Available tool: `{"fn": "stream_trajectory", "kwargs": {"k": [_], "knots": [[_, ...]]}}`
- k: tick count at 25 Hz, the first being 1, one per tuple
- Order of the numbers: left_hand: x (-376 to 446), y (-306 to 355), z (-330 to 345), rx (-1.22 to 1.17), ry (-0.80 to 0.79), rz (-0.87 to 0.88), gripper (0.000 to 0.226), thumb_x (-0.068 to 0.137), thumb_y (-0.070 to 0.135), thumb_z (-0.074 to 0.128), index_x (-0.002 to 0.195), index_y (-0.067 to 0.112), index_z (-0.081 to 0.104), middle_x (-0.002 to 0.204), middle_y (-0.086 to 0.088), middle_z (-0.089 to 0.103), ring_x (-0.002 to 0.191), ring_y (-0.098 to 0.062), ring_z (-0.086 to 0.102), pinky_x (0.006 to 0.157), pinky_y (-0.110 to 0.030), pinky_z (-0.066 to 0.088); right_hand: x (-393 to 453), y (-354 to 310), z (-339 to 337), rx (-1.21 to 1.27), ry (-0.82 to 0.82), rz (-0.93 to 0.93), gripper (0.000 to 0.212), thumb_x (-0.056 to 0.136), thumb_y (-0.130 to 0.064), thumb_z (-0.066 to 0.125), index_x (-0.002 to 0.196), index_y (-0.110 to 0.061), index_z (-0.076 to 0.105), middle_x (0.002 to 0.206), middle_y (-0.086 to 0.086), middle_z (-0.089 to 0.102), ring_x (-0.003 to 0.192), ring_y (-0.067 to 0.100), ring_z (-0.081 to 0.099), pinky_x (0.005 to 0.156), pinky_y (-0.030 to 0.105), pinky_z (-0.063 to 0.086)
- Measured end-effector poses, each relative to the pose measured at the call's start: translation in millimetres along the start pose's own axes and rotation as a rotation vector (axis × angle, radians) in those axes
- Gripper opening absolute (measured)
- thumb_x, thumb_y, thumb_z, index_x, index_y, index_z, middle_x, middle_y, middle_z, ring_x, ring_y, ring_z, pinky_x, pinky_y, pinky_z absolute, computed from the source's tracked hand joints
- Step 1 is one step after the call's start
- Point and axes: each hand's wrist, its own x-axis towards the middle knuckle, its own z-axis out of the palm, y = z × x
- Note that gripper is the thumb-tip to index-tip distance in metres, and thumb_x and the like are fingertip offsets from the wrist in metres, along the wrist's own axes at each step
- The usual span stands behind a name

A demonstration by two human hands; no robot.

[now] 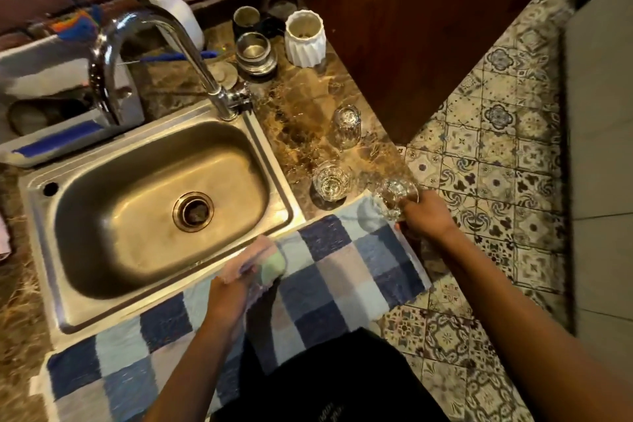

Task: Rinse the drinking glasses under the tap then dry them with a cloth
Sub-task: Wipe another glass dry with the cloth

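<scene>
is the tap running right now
Off, as far as the head view shows: no stream falls from the tap spout into the sink, whose basin looks drained.

Three clear faceted drinking glasses stand along the counter's right edge: the far glass (346, 126) upside down, the middle glass (331, 179) upright, the near glass (393, 197) tilted at the front right corner. A pink-and-green cloth (263, 262) lies bunched at the counter's front edge.

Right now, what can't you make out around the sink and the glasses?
Head view only:
- Held glass: motion-blurred; wet or dry unclear.
- Right hand: fingers behind the glass.
- Left hand: fingers buried in the cloth.
- Tap spout mouth: faces away; no stream visible.
- Pump bottle: label unreadable.
</scene>
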Motion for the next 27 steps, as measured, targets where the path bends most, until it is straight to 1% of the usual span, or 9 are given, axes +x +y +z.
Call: {"fn": "stream_trajectory", "kwargs": {"k": [2,3,6,9,13,15,17,22,27], "knots": [[10,-11,-1,-0.063,0.054,-0.075,0.022,0.092,0.004,0.068,0.112,0.012,0.069,0.097,-0.011,0.077,0.082,-0.027,0.073,0.069,-0.033,0.06,22,-11,-1,0.02,-0.045,0.007,0.017,0.099,-0.009,0.05,0.086,-0.007,0.059,0.076,0.013,0.064,0.061,0.021,0.058,0.051,0.034,0.049],[15,-15,-2,-0.071,0.069,-0.084,0.022,0.092,0.003,0.067,0.112,0.012,0.069,0.096,-0.012,0.076,0.08,-0.027,0.073,0.07,-0.034,0.059,31,-16,1,0.032,-0.06,0.011,0.015,0.099,-0.007,0.05,0.086,-0.008,0.058,0.076,0.012,0.062,0.06,0.02,0.056,0.05,0.032,0.047],[25,-26,-10,-0.068,0.075,-0.093,0.023,0.091,0.001,0.067,0.111,0.012,0.07,0.087,-0.007,0.079,0.072,-0.024,0.075,0.067,-0.033,0.062,53,-24,7,0.055,-0.096,0.027,0.014,0.097,-0.001,0.048,0.098,0.004,0.06,0.081,0.016,0.062,0.055,0.016,0.053,0.044,0.028,0.041],[30,-31,-16,-0.051,0.027,-0.126,0.028,0.086,0.008,0.073,0.113,0.014,0.071,0.1,-0.01,0.08,0.087,-0.029,0.077,0.08,-0.037,0.058,65,-30,12,0.103,-0.119,0.053,0.012,0.098,-0.003,0.049,0.1,0.001,0.06,0.075,0.013,0.066,0.042,0.01,0.053,0.036,0.025,0.038],[35,-33,-19,-0.048,-0.023,-0.149,0.037,0.087,0.011,0.072,0.124,0.013,0.068,0.114,-0.015,0.076,0.102,-0.036,0.073,0.098,-0.05,0.053,77,-37,16,0.064,-0.145,0.04,0.013,0.099,-0.006,0.048,0.087,-0.009,0.053,0.069,0.011,0.067,0.041,0.012,0.051,0.036,0.026,0.038],[38,-34,-20,-0.043,-0.002,-0.155,0.035,0.089,0.007,0.068,0.124,0.013,0.068,0.114,-0.016,0.076,0.101,-0.036,0.073,0.097,-0.05,0.053,81,-38,17,0.039,-0.152,0.038,0.016,0.099,-0.007,0.048,0.085,-0.012,0.053,0.068,0.011,0.066,0.041,0.012,0.051,0.035,0.025,0.039],[38,-33,-20,-0.045,0.011,-0.164,0.034,0.089,0.006,0.067,0.123,0.013,0.068,0.112,-0.015,0.076,0.099,-0.035,0.074,0.095,-0.048,0.054,84,-38,18,0.036,-0.158,0.048,0.012,0.098,-0.007,0.048,0.091,-0.003,0.057,0.068,0.011,0.066,0.041,0.013,0.051,0.035,0.026,0.038],[37,-31,-19,-0.05,-0.009,-0.173,0.038,0.093,0.009,0.065,0.131,0.012,0.063,0.121,-0.016,0.073,0.109,-0.038,0.07,0.105,-0.056,0.048,92,-36,20,0.008,-0.151,0.056,0.011,0.095,-0.006,0.051,0.088,-0.003,0.058,0.067,0.011,0.069,0.039,0.013,0.053,0.033,0.025,0.039],[36,-29,-20,-0.07,-0.028,-0.185,0.037,0.095,0.007,0.062,0.131,0.011,0.063,0.122,-0.016,0.072,0.112,-0.038,0.068,0.105,-0.055,0.047,96,-36,22,0.043,-0.134,0.069,0.011,0.096,-0.007,0.054,0.094,0.001,0.061,0.067,0.012,0.07,0.044,0.016,0.058,0.036,0.027,0.043]]}}
